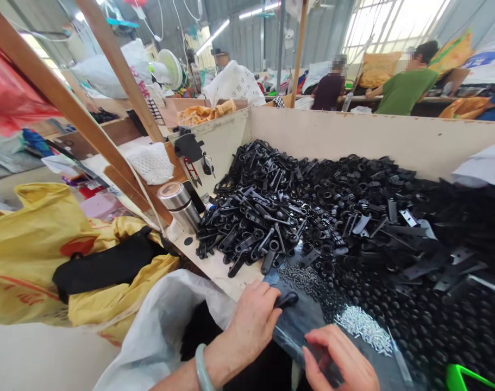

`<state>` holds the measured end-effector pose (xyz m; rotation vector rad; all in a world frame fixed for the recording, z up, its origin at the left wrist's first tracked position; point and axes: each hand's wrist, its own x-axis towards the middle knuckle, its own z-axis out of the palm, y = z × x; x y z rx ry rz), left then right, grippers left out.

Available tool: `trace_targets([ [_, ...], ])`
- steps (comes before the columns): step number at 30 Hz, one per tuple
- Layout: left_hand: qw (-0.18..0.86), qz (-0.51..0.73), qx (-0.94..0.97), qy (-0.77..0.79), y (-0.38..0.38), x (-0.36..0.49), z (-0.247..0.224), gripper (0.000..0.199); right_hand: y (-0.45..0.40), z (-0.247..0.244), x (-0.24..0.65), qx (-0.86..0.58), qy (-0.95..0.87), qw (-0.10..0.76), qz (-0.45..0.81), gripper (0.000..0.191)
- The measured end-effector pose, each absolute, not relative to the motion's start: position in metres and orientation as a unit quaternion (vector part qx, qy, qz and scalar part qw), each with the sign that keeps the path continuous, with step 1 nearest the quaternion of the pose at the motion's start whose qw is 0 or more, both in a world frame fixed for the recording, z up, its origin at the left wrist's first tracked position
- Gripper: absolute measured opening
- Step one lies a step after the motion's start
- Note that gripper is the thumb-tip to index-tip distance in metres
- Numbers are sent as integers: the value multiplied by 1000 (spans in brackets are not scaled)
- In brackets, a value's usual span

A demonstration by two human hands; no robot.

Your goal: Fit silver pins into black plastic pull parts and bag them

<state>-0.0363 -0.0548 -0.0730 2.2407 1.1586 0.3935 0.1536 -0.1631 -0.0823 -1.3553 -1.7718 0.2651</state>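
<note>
My left hand (253, 315), with a pale bangle (204, 366) on its wrist, is closed around a small black plastic part (288, 299) whose rounded end sticks out past the fingers. Lower right, my right hand (339, 358) hovers over the dark work mat (300, 320), thumb and fingers apart and nothing visible between them. Just beyond it lies a pile of silvery pins (365, 328). Tiny metal pieces (302, 277) form another heap ahead of my left hand. Many black lever-like parts (251, 228) are piled behind.
Black rings (337, 201), flat black pieces (418, 239) and round black beads (394, 293) fill the walled bench. A steel flask (180, 206) stands at left. A white sack (157, 326) hangs at the front edge. Two people (408, 87) sit far behind; a green frame (455, 377) is lower right.
</note>
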Motion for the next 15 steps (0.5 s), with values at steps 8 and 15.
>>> trace_targets([
  [8, 664, 124, 589, 444, -68, -26, -46, 7, -162, -68, 149, -589, -674, 426, 132, 4],
  [15, 771, 159, 444, 428, -94, -19, -46, 19, -168, -64, 150, -576, -687, 420, 144, 5],
])
